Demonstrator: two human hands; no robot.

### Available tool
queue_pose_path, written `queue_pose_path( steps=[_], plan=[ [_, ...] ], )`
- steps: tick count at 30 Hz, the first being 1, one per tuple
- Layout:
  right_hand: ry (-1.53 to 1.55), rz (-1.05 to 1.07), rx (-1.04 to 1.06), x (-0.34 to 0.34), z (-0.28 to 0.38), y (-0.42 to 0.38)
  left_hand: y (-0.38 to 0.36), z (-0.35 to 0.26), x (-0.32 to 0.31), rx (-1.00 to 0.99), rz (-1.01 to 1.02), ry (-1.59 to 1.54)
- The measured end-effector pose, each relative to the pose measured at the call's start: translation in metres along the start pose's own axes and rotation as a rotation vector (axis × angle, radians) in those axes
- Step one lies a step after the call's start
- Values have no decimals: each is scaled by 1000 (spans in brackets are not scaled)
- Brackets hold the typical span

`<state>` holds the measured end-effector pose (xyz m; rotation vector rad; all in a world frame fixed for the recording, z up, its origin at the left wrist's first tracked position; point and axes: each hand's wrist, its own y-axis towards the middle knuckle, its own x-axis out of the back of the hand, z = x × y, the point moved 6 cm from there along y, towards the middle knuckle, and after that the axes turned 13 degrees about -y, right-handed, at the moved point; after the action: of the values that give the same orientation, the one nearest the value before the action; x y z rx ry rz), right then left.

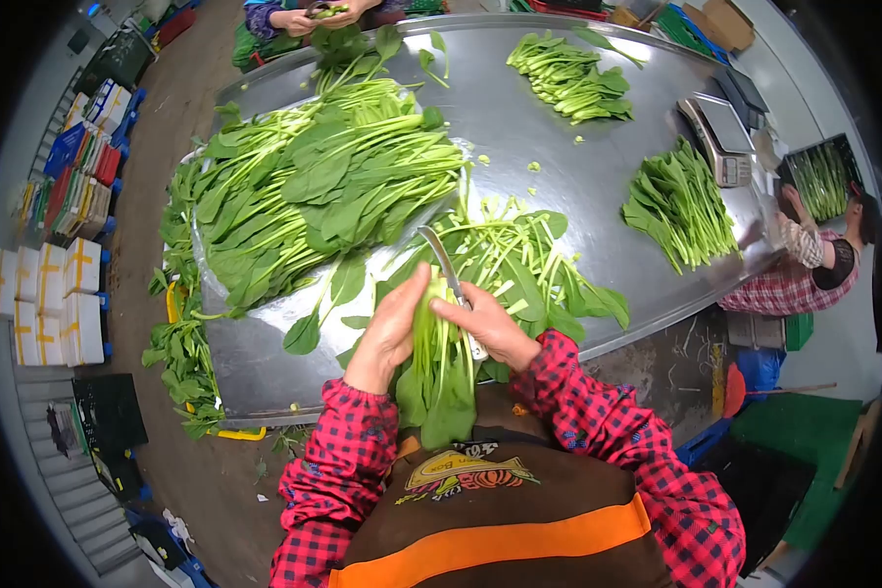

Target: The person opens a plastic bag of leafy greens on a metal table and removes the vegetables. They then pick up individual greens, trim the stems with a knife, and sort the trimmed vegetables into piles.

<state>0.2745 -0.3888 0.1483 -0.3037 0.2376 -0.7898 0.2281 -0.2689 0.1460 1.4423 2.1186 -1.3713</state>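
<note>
My left hand (394,321) is closed round a small bunch of leafy greens (441,377), held stems up with the leaves hanging toward my apron. In my right hand (495,328) is a knife (441,257), its curved blade pointing up and away beside the stem ends. The handle lies under my fingers, its white end showing below. Just beyond my hands, loose leaves and cut stems (519,260) are scattered on the metal table (583,176). A big heap of long-stemmed greens (314,186) covers the table's left side.
Neat bundles of greens lie at the far side (570,80) and at the right (681,208), near a weighing scale (720,139). A co-worker (794,265) is at the right edge; another person's hands (323,17) show at the top. White boxes (57,294) stand left.
</note>
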Motion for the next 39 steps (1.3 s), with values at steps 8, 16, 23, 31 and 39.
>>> queue_pose_path(
  steps=[8,16,23,31,39],
  plan=[
    [348,-285,-114,94,-44,2,52,29,-78,-51,-105,-101],
    [947,-359,-19,253,-54,-53,95,37,-74,-81,-50,-331],
    [1037,-761,68,370,-81,-79,100,85,-18,-17,-242,-420],
    [1057,-1158,240,541,-52,-101,87,128,6,-17,-414,-392],
    [790,-1646,-26,557,-93,-123,74,128,-68,-381,-288,452]
  ],
)
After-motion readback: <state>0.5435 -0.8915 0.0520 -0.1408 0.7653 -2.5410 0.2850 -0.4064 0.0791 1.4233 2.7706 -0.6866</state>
